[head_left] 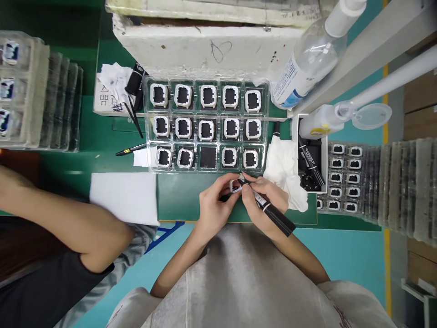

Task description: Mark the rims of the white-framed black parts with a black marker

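**Head view: frame marked at lower centre**

A clear tray (pixel 266 98) is seen at upper centre. Below it, a black marker (pixel 273 212) is gripped by the closed right hand (pixel 262 205), and a small white frame (pixel 235 185) is pinched by the left hand (pixel 215 205).

Setting: factory assembly bench. Green work mat (pixel 191 200) on the table; clear blister tray (pixel 206 125) holds rows of identical small white-framed parts, one pocket vacant. More trays stacked at left (pixel 51 91) and right (pixel 392 182). Dispenser bottle (pixel 307 59), wipes (pixel 285 171) and marker pens (pixel 310 164) to hand. A second person's arm (pixel 61 218) rests at the adjoining station.
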`<state>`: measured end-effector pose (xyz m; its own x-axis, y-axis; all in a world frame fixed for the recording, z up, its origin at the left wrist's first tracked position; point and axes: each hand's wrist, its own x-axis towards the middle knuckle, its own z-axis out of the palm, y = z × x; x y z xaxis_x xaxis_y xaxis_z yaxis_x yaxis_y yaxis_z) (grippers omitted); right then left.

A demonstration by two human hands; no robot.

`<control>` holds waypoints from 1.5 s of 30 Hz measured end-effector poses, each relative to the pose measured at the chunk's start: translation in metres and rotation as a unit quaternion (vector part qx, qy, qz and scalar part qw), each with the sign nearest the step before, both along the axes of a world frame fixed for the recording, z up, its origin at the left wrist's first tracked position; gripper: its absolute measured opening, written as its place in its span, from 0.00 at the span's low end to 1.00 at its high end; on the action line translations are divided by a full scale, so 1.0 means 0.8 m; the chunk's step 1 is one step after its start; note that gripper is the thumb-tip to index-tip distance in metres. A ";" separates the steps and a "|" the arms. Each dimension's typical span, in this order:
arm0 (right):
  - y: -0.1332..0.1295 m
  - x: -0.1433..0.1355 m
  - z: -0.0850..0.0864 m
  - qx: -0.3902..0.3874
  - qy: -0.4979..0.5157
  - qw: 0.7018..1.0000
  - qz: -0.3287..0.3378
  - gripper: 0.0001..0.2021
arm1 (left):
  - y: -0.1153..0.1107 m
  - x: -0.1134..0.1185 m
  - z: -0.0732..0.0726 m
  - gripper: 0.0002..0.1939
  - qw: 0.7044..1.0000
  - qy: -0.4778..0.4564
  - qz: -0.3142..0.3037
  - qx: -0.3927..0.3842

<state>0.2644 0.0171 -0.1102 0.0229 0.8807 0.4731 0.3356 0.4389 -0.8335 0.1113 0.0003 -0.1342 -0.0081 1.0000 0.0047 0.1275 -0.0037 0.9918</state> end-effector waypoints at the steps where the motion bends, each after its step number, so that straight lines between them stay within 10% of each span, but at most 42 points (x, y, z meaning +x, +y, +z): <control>1: 0.000 0.000 0.000 0.002 -0.004 1.000 -0.002 0.07 | 0.000 0.000 0.000 0.17 1.000 0.010 -0.001 0.008; 10: 0.010 -0.003 -0.006 0.127 -0.068 0.989 0.014 0.12 | -0.004 0.001 -0.002 0.18 0.995 0.086 0.007 0.044; 17: 0.002 0.000 -0.002 0.032 -0.040 0.999 -0.006 0.08 | 0.001 0.004 0.003 0.16 0.999 0.030 0.011 0.037; 45: 0.003 0.001 -0.003 0.043 -0.040 0.998 0.009 0.09 | -0.004 0.003 0.008 0.10 0.997 0.067 -0.012 -0.019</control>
<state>0.2650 0.0195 -0.1130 -0.0334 0.8364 0.5470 0.3917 0.5145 -0.7628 0.1134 -0.0028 -0.1274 0.0148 0.9993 -0.0345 0.2602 0.0295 0.9651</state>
